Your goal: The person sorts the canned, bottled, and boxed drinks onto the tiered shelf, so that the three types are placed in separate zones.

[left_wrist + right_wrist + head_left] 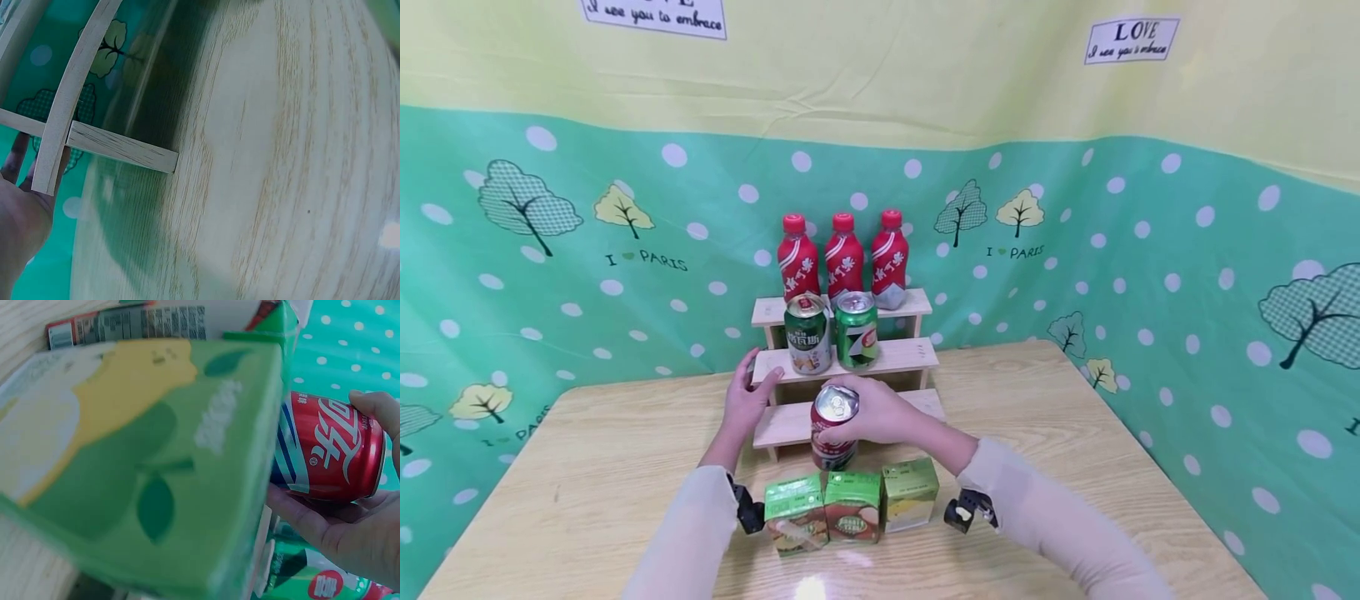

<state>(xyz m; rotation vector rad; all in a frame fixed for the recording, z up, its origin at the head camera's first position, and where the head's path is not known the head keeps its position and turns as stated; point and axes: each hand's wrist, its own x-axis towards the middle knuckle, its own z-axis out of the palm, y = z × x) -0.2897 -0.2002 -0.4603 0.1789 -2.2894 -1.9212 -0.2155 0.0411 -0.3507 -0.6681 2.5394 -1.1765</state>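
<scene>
My right hand (pixel 876 410) grips a red soda can (pixel 833 454) with a silver top, fingers and thumb around its upper part. In the head view the can overlaps the front of the lowest step of a three-tier wooden stand (pixel 782 425). The right wrist view shows white lettering on the can (pixel 331 447), with the thumb and fingers on opposite sides. At the stand's left end, my left hand (pixel 748 404) holds the middle step's corner between thumb and fingers. Wooden strips partly cover those fingers in the left wrist view.
Two green cans (pixel 808 346) (pixel 857 342) stand on the middle step. Three red bottles (pixel 799 262) (pixel 844 262) (pixel 890 258) line the top step. Three juice boxes (pixel 796 512) (pixel 852 508) (pixel 912 496) stand on the wooden table (pixel 602 483) before the stand. A patterned cloth (pixel 700 208) hangs behind.
</scene>
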